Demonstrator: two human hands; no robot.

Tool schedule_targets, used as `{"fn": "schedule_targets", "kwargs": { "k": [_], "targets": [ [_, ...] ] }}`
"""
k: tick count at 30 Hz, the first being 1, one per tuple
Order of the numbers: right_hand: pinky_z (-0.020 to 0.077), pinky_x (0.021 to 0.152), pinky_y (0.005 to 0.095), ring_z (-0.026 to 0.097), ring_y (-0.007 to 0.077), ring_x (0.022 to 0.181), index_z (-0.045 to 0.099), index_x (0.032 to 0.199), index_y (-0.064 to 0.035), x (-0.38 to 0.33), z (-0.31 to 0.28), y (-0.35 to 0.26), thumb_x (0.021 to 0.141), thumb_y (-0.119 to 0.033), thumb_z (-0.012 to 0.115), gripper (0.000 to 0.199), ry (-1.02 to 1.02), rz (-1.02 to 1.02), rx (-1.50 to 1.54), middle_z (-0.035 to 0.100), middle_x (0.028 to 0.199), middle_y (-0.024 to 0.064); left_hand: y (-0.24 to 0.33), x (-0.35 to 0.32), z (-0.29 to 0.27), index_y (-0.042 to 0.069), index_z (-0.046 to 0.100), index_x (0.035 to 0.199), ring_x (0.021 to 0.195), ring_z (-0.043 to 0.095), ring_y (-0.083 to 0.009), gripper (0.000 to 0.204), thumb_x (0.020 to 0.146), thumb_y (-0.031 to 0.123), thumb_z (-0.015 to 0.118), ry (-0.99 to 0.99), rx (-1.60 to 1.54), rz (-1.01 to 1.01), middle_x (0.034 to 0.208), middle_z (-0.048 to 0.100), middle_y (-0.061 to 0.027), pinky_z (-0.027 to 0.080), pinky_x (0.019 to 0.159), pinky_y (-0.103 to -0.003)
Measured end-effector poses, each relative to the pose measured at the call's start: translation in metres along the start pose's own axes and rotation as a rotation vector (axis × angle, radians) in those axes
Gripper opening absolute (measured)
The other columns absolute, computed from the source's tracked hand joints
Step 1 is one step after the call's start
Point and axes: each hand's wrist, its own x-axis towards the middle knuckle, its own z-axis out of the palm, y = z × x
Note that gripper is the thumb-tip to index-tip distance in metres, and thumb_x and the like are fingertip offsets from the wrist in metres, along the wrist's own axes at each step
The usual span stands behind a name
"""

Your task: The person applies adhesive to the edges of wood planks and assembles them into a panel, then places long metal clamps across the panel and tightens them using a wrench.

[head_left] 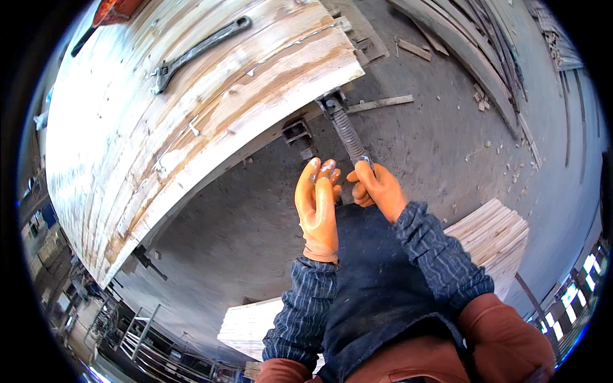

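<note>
My right hand (382,191), in an orange rubber glove, closes around the near end of a thick threaded clamp screw (346,131). The screw's far end meets the edge of a large glued-up wood panel (217,108). Beside it, my left hand (318,214) is raised in a matching glove, its fingers bent but apart. Nothing shows in that hand, and its fingertips look wet and shiny. Just past them, a second clamp end (297,135) sticks out under the panel's edge. An adjustable wrench (201,54) lies on top of the panel, among whitish glue streaks.
Stacks of wood strips stand to my right (488,233) and lower left (252,325). Long boards (469,57) lie on the floor at the far right, near scattered offcuts. Another clamp end (148,262) juts from the panel's left part. A red-orange object (118,11) sits at the panel's far left.
</note>
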Motion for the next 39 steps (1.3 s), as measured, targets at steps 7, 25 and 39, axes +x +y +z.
{"fn": "schedule_targets", "kwargs": {
  "k": [7, 25, 39],
  "targets": [
    [0.0505, 0.055, 0.0303, 0.062, 0.0136, 0.054, 0.064, 0.097, -0.0005, -0.006, 0.025, -0.01, 0.088, -0.037, 0.069, 0.038, 0.292, 0.025, -0.344, 0.065, 0.069, 0.0062, 0.004, 0.005, -0.023, 0.005, 0.049, 0.144, 0.119, 0.062, -0.0226, 0.041, 0.105, 0.018, 0.05, 0.005, -0.061, 0.008, 0.135, 0.062, -0.014, 0.05, 0.093, -0.03],
    [0.0305, 0.044, 0.0275, 0.046, 0.0108, 0.05, 0.069, 0.102, -0.0077, -0.002, 0.023, -0.009, 0.087, -0.034, 0.075, 0.031, 0.143, 0.151, -0.222, 0.053, 0.071, 0.0011, 0.0, -0.001, -0.092, 0.004, 0.05, 0.142, 0.118, 0.063, -0.0218, 0.038, 0.106, 0.015, 0.049, -0.113, -0.206, 0.03, 0.133, 0.063, -0.0142, 0.051, 0.093, -0.031],
    [0.0335, 0.044, 0.025, 0.048, 0.0087, 0.051, 0.069, 0.098, -0.0042, -0.002, 0.023, -0.014, 0.089, -0.039, 0.068, 0.036, 0.185, 0.226, -0.396, 0.054, 0.068, -0.0013, 0.003, 0.001, -0.157, 0.009, 0.053, 0.142, 0.121, 0.063, -0.0228, 0.04, 0.107, 0.027, 0.049, 0.047, -0.1, -0.066, 0.134, 0.063, -0.0115, 0.049, 0.096, -0.031]
  ]
}}
